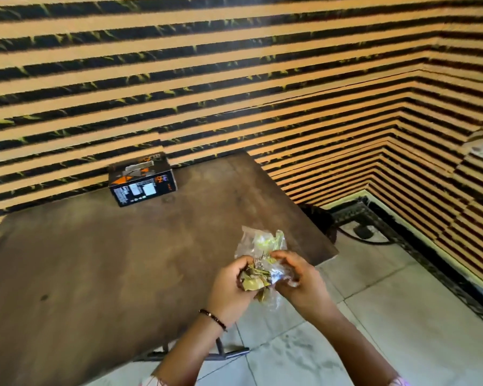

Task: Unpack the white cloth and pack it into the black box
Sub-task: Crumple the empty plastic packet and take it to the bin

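A black box (143,178) with orange marks and white labels stands at the far side of the brown table (95,260), close to the striped wall. Over the table's near right edge, both hands hold a crinkled clear plastic packet (260,243). My left hand (232,285) grips its lower end, where a yellowish-green folded piece (255,280) shows. My right hand (299,282) pinches the packet from the right. Whitish-green material shows through the packet's upper part. Whether that is the white cloth cannot be told.
Orange and black striped walls (234,79) surround the table on the far and right sides. Pale floor tiles (402,316) lie to the right, with a dark ornate border (418,246) along the wall. A metal table leg (221,349) shows below the near edge.
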The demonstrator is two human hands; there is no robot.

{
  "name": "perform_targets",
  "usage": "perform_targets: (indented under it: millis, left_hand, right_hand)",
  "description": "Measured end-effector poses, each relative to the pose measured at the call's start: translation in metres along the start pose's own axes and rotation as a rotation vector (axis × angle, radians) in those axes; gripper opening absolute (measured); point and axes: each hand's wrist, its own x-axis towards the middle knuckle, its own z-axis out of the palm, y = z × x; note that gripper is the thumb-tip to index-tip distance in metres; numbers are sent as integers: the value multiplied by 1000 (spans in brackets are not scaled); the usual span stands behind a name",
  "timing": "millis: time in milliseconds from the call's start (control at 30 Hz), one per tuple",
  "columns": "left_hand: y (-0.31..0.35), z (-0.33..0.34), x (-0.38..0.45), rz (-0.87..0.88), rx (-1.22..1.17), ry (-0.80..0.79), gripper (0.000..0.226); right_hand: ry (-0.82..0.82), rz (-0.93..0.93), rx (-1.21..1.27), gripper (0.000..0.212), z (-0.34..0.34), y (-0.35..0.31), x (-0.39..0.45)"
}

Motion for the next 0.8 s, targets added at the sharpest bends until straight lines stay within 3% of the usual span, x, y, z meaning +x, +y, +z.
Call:
perform_targets:
  millis: [133,233,367,467,633,800]
  left_hand:
    - [14,63,-11,-34,-99,-9,34]
    - [27,105,-16,-70,-279,-54,43]
    - [36,137,1,-30,-387,-155,83]
    - [45,162,20,-71,-470,-205,99]
    - [62,198,56,-208,-712,-263,77]
    - [60,231,123,-243,-750,-146,41]
  right_hand:
    - [107,100,-35,33,-40,20,-32]
    - [244,171,-33,49,-66,36,-47]
    - [356,204,7,49,-102,47,-55]
    - [370,187,19,49,-128,57,-57]
    - [310,137,48,30,-166,75,-34]
    - [277,153,88,31,-196,109,13]
